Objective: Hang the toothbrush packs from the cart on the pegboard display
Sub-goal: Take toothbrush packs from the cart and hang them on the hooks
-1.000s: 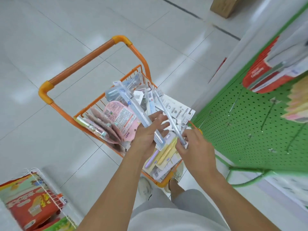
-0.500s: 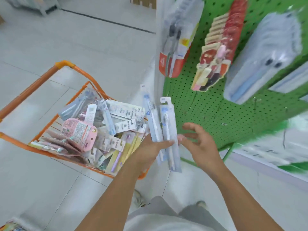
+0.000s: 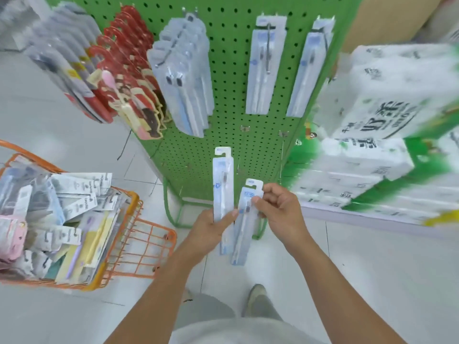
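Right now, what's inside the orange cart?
The orange cart is piled with toothbrush packs: white and grey ones on top, a yellow pack and a pink pack too. Whatever lies under the pile is covered, so the bottom can't be seen.

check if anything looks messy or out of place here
Nothing looks damaged or spilled. The packs in the orange cart lie in a jumbled heap, not stacked. On the green pegboard the hung packs fan out a little; the lower hooks are bare. Each hand, left and right, holds one pack.
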Available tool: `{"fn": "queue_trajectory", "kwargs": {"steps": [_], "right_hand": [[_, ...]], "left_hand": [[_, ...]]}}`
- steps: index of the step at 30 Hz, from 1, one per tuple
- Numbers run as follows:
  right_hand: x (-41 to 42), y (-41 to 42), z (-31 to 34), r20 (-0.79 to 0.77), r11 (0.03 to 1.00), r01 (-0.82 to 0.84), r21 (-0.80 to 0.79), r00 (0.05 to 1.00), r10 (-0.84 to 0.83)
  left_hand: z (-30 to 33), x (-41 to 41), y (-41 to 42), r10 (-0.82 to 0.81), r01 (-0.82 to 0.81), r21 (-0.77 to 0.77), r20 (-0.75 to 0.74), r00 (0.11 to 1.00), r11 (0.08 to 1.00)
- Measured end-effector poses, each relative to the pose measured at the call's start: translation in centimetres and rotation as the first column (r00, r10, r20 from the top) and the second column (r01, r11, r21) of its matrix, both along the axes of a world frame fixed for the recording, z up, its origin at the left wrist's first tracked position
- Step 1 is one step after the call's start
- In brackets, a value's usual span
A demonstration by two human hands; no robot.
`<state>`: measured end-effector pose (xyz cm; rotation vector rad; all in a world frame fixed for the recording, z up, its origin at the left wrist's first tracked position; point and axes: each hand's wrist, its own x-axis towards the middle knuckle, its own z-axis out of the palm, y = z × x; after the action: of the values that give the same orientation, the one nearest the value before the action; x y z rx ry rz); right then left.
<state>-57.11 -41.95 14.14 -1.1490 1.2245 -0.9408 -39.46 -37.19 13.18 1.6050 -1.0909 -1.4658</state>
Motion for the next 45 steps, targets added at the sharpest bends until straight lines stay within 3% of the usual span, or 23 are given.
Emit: {"fn": "queue_trajectory", "kwargs": {"steps": [8, 12, 15, 18, 24, 36, 41, 45], "right_hand": [[-7.0, -0.6, -1.0, -0.062, 0.978, 0.208, 0.031, 0.977, -0.205], [-8.0, -2.7, 4.8, 0.009, 0.956, 0.261, -0.131, 0.965, -0.262], [-8.1, -4.4, 10.2, 0.075, 0.920, 0.244, -0.306, 0.970, -0.232], [-7.4, -5.8, 13.0, 0.112, 0.903, 0.218, -0.370, 0.975, -0.190], [-6.7, -7.5, 14.0, 0.157, 0.900, 0.259, -0.350, 0.964, -0.216], [-6.3, -11.6, 13.8, 0.040, 0.911, 0.283, -0.299, 0.958, -0.284], [-5.5, -18.3, 14.1, -0.045, 0.865, 0.393, -0.312, 0.903, -0.427], [-6.1, -20.1, 13.4, -0.019, 0.772, 0.556, -0.308, 0.808, -0.589]], "left_hand": [[0.0, -3.0, -1.9, 0.024, -0.013, -0.076, 0.147, 0.989, 0.997], [3.2, -5.0, -3.9, 0.066, -0.063, -0.108, 0.025, 0.998, 0.992], [6.6, -6.4, -5.5, 0.055, -0.050, -0.197, 0.019, 0.998, 0.979], [9.6, -7.2, -6.6, 0.064, -0.061, -0.271, 0.002, 0.998, 0.961], [11.5, -6.5, -7.3, 0.082, -0.073, -0.292, 0.017, 0.997, 0.954], [11.2, -6.6, -7.4, 0.041, -0.056, -0.257, -0.064, 0.997, 0.965], [10.8, -5.8, -7.7, -0.036, 0.006, -0.308, -0.090, 0.995, 0.951], [10.9, -5.2, -7.6, -0.049, 0.009, -0.332, -0.113, 0.992, 0.943]]}}
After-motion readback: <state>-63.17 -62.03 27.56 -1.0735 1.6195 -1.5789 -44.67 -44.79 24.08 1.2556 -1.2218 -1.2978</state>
